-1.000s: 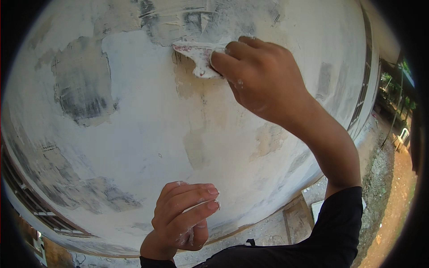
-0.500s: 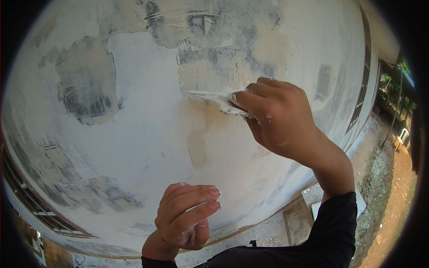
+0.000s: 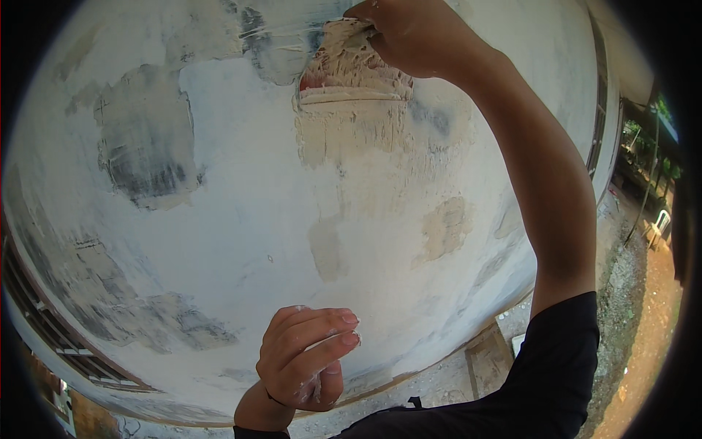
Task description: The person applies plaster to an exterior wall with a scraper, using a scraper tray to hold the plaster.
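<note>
The right hand (image 3: 409,33) was raised high against the wall (image 3: 241,241), its fingers closed around the top of a putty knife (image 3: 351,62). The knife's broad blade lay flat on the wall just below the hand, smeared with pale filler, a reddish patch showing at its lower left. Under the blade a beige streak of fresh filler (image 3: 351,132) ran down the white surface. The right forearm came up from a black sleeve (image 3: 556,358) at the lower right.

The left hand (image 3: 307,355) hung low in front of the wall, holding nothing, its fingers curled loosely together and dusted with white.

Grey bare patches (image 3: 142,146) marked the wall to the left. A window (image 3: 58,336) sat at the lower left, and gravel ground (image 3: 621,293) ran along the right.
</note>
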The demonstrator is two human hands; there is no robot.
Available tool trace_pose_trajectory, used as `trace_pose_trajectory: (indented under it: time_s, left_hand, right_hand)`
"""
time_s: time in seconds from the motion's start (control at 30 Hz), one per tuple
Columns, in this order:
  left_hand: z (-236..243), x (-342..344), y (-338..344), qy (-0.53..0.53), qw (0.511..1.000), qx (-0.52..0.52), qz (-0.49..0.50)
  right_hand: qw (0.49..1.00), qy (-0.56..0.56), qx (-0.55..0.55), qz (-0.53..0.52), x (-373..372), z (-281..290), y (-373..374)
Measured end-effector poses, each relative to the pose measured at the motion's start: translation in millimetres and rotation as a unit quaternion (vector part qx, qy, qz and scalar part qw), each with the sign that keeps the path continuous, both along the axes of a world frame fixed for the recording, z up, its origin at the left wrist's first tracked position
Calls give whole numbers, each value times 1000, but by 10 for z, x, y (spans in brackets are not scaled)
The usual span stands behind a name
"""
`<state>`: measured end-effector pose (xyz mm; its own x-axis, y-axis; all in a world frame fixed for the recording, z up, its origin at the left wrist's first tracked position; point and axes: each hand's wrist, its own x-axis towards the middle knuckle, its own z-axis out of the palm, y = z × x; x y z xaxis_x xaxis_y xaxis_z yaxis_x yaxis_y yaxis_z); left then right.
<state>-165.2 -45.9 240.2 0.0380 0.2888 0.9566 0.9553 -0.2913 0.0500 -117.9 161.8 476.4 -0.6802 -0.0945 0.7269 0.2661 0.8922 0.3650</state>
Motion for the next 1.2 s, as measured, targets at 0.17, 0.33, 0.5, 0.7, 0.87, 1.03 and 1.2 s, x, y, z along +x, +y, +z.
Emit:
trace_pose_trajectory:
  time_s: [0.17,0.33,0.5,0.7,0.87,1.03,1.2]
  left_hand:
    - [9,3,-7,-1,1000,0,-4]
    - [-23,16,14,-9,1000,5,-19]
    - [-28,15,26,-9,999,5,-34]
    - [-71,-2,84,-12,999,-6,-47]
    - [-96,20,64,-24,998,-5,-53]
    - [-97,34,-9,-15,999,-9,-41]
    - [-105,43,-7,-19,999,-2,-43]
  right_hand:
    - [998,54,1,-16,179,80,-73]
    - [954,216,125,165,355,-467,118]
    - [918,262,255,157,-89,-1194,170]
    - [909,246,311,130,-405,-1829,196]
    - [918,181,319,148,-304,-2068,129]
    - [948,137,214,193,88,-2077,-51]
    - [979,86,55,179,235,-1242,67]
